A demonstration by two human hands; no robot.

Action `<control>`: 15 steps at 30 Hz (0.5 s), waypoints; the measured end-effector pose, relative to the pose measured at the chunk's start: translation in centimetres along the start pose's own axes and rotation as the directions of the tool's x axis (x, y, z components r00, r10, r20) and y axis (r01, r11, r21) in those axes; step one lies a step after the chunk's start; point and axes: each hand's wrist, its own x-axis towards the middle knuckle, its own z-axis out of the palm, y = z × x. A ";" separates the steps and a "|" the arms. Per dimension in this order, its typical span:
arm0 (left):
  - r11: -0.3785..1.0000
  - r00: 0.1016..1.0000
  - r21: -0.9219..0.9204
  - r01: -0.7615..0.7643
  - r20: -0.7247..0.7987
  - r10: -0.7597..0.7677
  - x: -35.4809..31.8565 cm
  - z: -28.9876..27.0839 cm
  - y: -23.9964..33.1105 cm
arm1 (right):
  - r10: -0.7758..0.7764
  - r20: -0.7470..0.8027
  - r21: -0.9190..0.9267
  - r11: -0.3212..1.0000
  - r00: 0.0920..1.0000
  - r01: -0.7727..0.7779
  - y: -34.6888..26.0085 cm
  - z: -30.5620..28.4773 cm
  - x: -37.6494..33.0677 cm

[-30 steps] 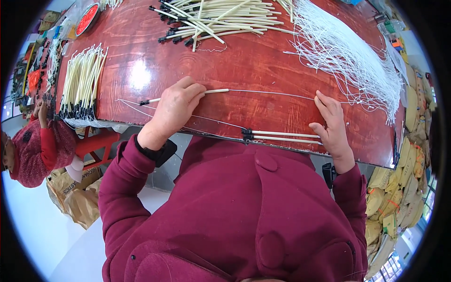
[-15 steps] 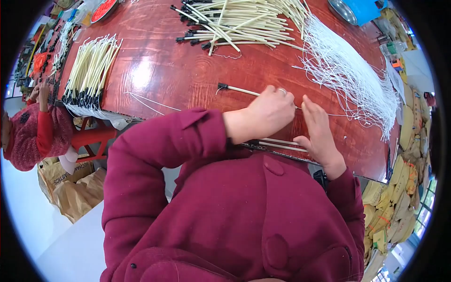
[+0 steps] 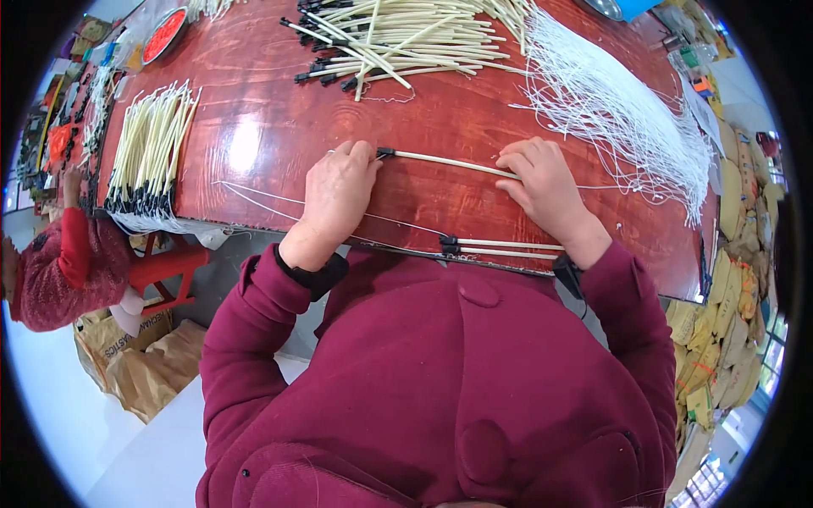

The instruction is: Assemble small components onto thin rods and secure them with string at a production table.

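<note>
A thin cream-coloured tube [image 3: 449, 162] with a black end piece [image 3: 385, 153] stretches between my hands above the red table. My left hand [image 3: 339, 186] is closed at the black end, its fingertips pinching there; what exactly they grip is too small to make out. The fingers of my right hand [image 3: 542, 182] are closed on the tube's other end, from which a white string runs right. Near the table's front edge lie two more tubes [image 3: 508, 249] with black ends [image 3: 449, 245], their white strings trailing left.
Many loose tubes [image 3: 423, 42] lie piled at the far middle, beside a fan of white strings [image 3: 618, 118]. An upright bundle of tubes [image 3: 152, 148] stands left. A bowl of red pieces [image 3: 165, 35] sits far left. A person in red [image 3: 63, 271] works at the left edge.
My left hand has moved from the tube's right end back left to its black end. My right hand has closed on the right end. The whole view has shifted slightly.
</note>
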 end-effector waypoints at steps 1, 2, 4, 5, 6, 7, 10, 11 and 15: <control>1.000 0.999 -0.014 -0.027 -0.024 0.026 0.0 0.1 -0.2 | 0.004 0.006 0.005 1.000 1.000 -0.004 0.2 0.2 0.0; 0.998 0.998 -0.029 -0.053 -0.048 0.052 0.1 0.2 -0.4 | 0.020 0.011 -0.003 1.000 1.000 -0.020 0.2 0.5 0.2; 0.999 0.998 -0.017 -0.043 -0.053 0.042 0.0 -0.3 -1.2 | -0.017 -0.043 -0.004 1.000 0.999 0.017 0.1 1.0 0.3; 1.000 0.998 0.009 -0.020 -0.067 0.021 0.1 -0.9 -1.9 | -0.032 -0.069 -0.008 0.999 0.997 0.031 0.3 0.9 -0.3; 1.000 0.997 0.023 0.020 -0.076 -0.018 0.1 -1.7 -3.2 | -0.017 -0.064 -0.016 1.000 0.998 0.016 0.5 0.6 -1.0; 0.998 0.995 0.033 0.053 -0.082 -0.050 0.3 -2.7 -4.8 | 0.004 -0.052 -0.013 1.000 0.999 -0.005 0.7 0.2 -1.8; 0.970 0.960 0.068 0.235 -0.172 -0.220 -1.0 -6.9 -11.7 | 0.044 -0.030 0.000 0.999 0.999 -0.045 1.4 -0.7 -3.8; 0.949 0.939 0.110 0.295 -0.217 -0.267 -2.0 -8.5 -14.0 | 0.078 0.018 0.033 0.996 0.997 -0.079 1.7 -1.5 -5.0; 0.868 0.914 0.296 0.399 -0.201 -0.352 -5.4 -11.9 -16.7 | 0.171 0.129 0.139 0.972 0.977 -0.189 1.4 -4.5 -9.2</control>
